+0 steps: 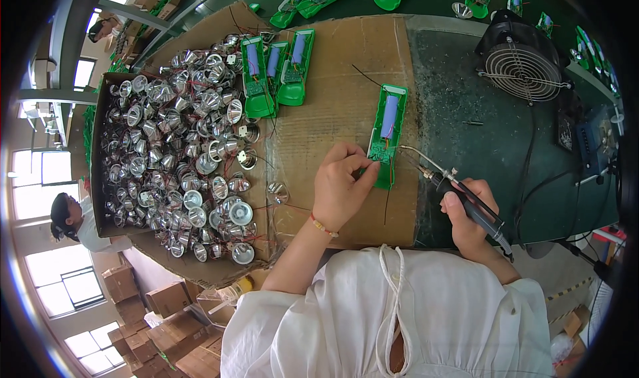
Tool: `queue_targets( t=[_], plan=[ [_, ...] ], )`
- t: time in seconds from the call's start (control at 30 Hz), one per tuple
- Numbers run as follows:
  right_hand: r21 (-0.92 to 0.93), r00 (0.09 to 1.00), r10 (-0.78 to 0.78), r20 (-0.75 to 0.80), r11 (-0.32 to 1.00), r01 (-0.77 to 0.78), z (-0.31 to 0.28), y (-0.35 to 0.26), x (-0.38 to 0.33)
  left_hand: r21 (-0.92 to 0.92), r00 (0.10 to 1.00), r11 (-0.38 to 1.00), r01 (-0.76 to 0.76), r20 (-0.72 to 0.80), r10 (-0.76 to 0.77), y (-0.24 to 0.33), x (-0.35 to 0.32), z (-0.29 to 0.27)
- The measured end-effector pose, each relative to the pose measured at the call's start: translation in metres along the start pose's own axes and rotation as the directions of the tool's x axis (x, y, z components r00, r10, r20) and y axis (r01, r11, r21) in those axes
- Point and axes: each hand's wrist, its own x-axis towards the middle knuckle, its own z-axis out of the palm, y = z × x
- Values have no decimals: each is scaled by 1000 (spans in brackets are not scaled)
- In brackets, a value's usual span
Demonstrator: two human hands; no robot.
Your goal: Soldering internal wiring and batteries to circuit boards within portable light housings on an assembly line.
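Note:
A green plastic housing [384, 176] lies on the cardboard in front of me, with a blue cylindrical battery [389, 116] and a small circuit board [381, 153] in it. My left hand [346, 183] reaches over the board's left edge, thumb and fingertips pinched together; what they hold is hidden. My right hand [471, 213] is closed round a soldering iron [474, 211] that has a thin curved metal tube [426, 158] alongside it. The iron's tip points at the board from the right, a little apart from it. A loose silver reflector [277, 192] with a red wire lies left of my left hand.
A large box [106, 158] of silver reflectors with red wires stands at the left. Several green housings with batteries [277, 71] lie beyond my hands. A fan with a round grille [522, 71] stands at the far right, and cables [526, 171] cross the green bench [459, 145].

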Motion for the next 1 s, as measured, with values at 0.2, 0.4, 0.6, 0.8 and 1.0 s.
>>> queue_targets(
  t=[0.2,0.4,0.6,0.8,1.0],
  plan=[
    [65,989,-38,-141,997,47,-19,9,14,-263,967,936,235,165,-196,10,-3,-30],
    [78,968,102,-229,993,-86,-35,25,23,206,949,978,-35,314,-32,19,53,-4],
    [25,953,233,-193,972,-232,-30,28,24,233,962,957,-176,247,117,41,242,51],
    [90,944,273,-184,961,-260,-34,29,33,563,981,807,-178,33,193,35,329,61],
    [123,942,270,-198,961,-249,-35,30,33,627,972,746,-224,201,123,44,272,39]
  ],
)
